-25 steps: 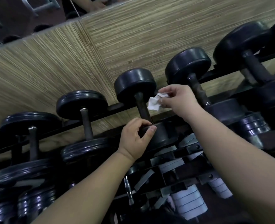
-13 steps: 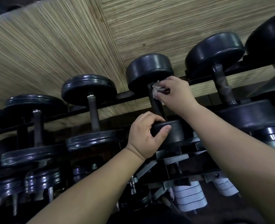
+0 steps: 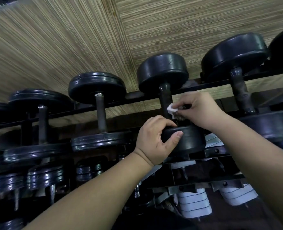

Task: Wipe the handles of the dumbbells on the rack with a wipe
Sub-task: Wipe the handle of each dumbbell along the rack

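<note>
Two hands are seen at one black dumbbell [image 3: 162, 70] laid across the rack [image 3: 117, 103]. Its near-end wt [image 3: 190, 140] is gripped by L hand [image 3: 155, 138], thumb on rim, fingers curled over top edge. White crumpled wipe [image 3: 171, 110] is pinched by R hand [image 3: 200, 110] & pressed against lower part of the handle [image 3: 164, 97], just above near-end wt. Dumbbell is flanked by a chrome-handled one [image 3: 100, 113] on left & a bigger black one [image 3: 233, 53] on right. Wood-grain panel [image 3: 71, 39] is seen behind. More wts are stored on lower tier [image 3: 44, 176].
</note>
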Motion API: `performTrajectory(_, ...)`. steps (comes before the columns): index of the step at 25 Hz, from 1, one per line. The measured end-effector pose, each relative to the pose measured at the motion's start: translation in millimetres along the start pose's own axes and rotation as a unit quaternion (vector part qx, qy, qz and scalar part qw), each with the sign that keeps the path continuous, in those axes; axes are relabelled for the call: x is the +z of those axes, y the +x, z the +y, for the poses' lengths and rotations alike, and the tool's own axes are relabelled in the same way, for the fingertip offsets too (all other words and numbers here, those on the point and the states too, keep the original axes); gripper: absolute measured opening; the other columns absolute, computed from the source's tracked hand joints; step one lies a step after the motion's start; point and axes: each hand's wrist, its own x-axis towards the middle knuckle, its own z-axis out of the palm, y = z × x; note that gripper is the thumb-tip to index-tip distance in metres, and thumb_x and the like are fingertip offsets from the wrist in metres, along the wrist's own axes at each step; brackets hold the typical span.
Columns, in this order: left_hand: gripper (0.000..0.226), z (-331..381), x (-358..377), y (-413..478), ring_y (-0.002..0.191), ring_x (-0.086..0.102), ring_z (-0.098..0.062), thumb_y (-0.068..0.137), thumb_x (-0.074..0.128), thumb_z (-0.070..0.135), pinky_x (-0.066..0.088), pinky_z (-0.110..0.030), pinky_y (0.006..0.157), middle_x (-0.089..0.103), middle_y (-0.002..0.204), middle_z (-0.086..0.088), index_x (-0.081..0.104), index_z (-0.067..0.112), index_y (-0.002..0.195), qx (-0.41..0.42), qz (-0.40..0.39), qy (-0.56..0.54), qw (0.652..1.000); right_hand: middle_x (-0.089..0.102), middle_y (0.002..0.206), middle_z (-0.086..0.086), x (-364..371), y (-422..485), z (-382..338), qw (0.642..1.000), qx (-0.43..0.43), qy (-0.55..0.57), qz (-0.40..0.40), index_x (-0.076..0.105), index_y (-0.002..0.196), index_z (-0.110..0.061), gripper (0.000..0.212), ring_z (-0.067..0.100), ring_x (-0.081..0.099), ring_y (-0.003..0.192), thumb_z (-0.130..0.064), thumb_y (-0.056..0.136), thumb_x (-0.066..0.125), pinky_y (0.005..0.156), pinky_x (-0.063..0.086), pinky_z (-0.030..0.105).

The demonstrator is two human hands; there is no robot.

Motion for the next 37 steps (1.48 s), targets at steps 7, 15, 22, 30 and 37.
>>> performTrajectory(7,0.037,0,0,1,0.085,0.065,-0.02,0.095,0.061,0.044,0.053,-0.044,0.076,0.068,0.09,-0.001,0.072,0.008,0.095,-0.002,0.002,0.0,1.0,0.07,0.09,0.001,18,42,1,0.991,0.015,0.028,0.131,0.081,0.104,-0.014,0.019,0.004,0.062,0.081,-0.013,0.085,0.079,0.077,0.045,0.005)
performTrajectory(15,0.038,0,1,-2,0.086,0.066,-0.02,0.094,0.06,0.042,0.054,-0.043,0.078,0.069,0.09,-0.003,0.073,0.006,0.095,-0.001,0.008,-0.001,1.0,0.072,0.08,-0.005,0,10,7,0.997,0.065,0.051,0.003,0.079,0.091,-0.023,0.015,-0.001,0.061,0.065,-0.012,0.082,0.084,0.066,0.045,0.005)
performTrajectory(22,0.036,-1,1,-2,0.086,0.066,-0.019,0.095,0.06,0.041,0.054,-0.044,0.076,0.068,0.09,-0.002,0.073,0.007,0.095,0.002,0.007,-0.004,1.0,0.077,0.083,0.012,14,28,3,0.98,0.099,0.15,0.086,0.079,0.093,-0.015,0.011,-0.004,0.062,0.059,-0.008,0.086,0.078,0.064,0.052,0.012)
performTrajectory(30,0.036,-2,3,-2,0.085,0.066,-0.021,0.095,0.06,0.04,0.054,-0.046,0.075,0.068,0.089,-0.003,0.073,0.006,0.094,0.006,0.014,-0.009,1.0,0.076,0.077,0.006,2,17,-8,0.992,0.075,0.09,0.044,0.079,0.085,-0.021,0.014,0.006,0.066,0.062,-0.008,0.082,0.079,0.064,0.052,0.017)
performTrajectory(37,0.036,-1,3,-3,0.084,0.066,-0.02,0.095,0.06,0.041,0.054,-0.045,0.075,0.068,0.088,-0.002,0.073,0.007,0.093,0.006,0.02,-0.009,1.0,0.067,0.075,-0.008,9,26,-11,0.996,0.064,0.002,0.067,0.082,0.091,-0.021,0.009,0.008,0.061,0.071,-0.028,0.086,0.079,0.065,0.039,0.002)
